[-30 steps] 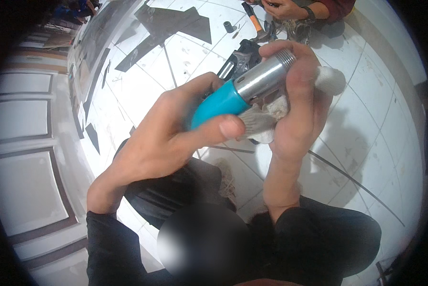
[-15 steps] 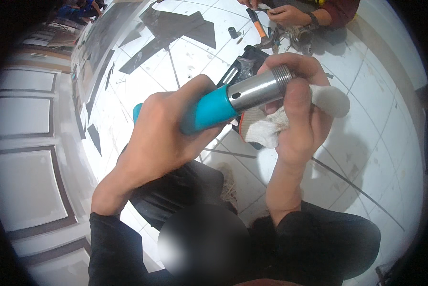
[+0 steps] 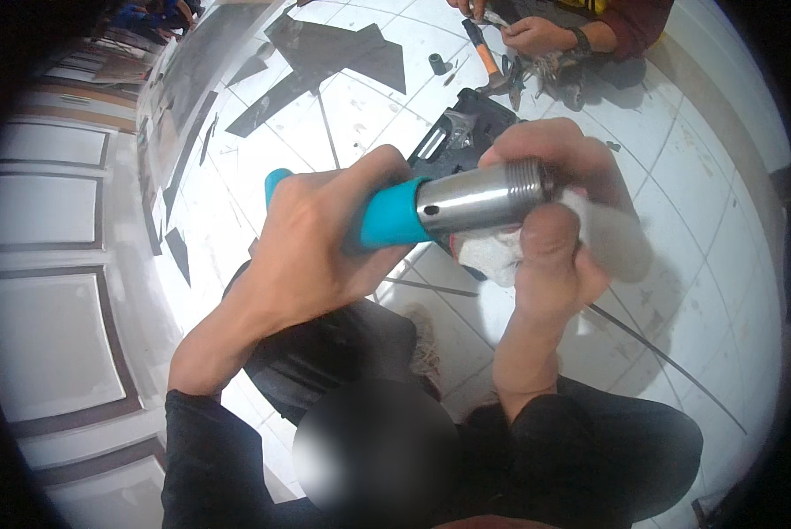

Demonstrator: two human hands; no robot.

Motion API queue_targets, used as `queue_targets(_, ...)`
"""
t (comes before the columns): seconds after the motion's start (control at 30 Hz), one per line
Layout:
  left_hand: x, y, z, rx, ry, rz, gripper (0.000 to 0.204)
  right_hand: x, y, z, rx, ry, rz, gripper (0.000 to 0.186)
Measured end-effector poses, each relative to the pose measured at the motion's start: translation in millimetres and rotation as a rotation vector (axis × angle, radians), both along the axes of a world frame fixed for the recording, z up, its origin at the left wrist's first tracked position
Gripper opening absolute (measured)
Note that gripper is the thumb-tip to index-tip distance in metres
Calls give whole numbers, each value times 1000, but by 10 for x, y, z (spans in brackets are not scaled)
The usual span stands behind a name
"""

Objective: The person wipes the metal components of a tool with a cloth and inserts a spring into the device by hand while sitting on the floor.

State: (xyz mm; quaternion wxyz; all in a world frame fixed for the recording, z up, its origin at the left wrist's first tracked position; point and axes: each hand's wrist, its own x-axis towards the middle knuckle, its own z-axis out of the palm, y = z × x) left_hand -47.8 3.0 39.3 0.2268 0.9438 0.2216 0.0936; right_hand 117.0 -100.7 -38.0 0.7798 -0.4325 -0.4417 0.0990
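Note:
My left hand (image 3: 316, 238) is closed round the turquoise body of a cylindrical tool (image 3: 391, 213). Its steel front part (image 3: 470, 198), with a side hole and a threaded end, points right. My right hand (image 3: 550, 264) holds a white knitted cloth or glove (image 3: 488, 260) with a red edge, its curled fingers and thumb around the threaded end; the fingers are partly blurred. Behind the tool an open black case (image 3: 484, 110) lies on the tiled floor, partly hidden by my hands.
A co-worker's hands (image 3: 528, 35) are at the top right, near an orange-handled hammer (image 3: 484, 55) and a small dark cylinder (image 3: 437, 63). Dark cut sheets (image 3: 316, 53) lie at the upper left, a long thin strip (image 3: 669, 370) at the right. Framed white panels (image 3: 47, 344) line the left side.
The tool has turned from a steep diagonal to nearly level, its threaded end dropping. My left hand has rotated with it; my right hand's fingers and the white cloth have moved lower.

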Motion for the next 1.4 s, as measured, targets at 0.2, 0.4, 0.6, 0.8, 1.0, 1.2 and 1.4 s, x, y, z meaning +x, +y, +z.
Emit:
queue_targets(0.2,-28,70,-32,-50,-99,-112,39,-77,21,40,164,-162,-38,65)
queue_targets(0.4,-24,37,12,-87,-219,-88,49,-149,22,58,158,-234,69,52)
queue_targets(0.6,-113,102,-94,-103,-312,-76,60,-284,119,46,248,-252,2,51)
queue_targets(0.8,-162,115,-137,-232,-333,-56,68,-370,135,122,201,-255,-78,44)
queue_targets(1.0,-173,178,-139,-192,-377,-170,79,-433,193,160,225,-218,-68,44)
queue_targets(1.2,-230,222,-319,-447,-438,-136,76,-474,192,200,238,-198,-10,45)
queue_targets(1.4,-176,177,-213,-229,-395,-143,63,-448,218,189,251,-193,-17,43)
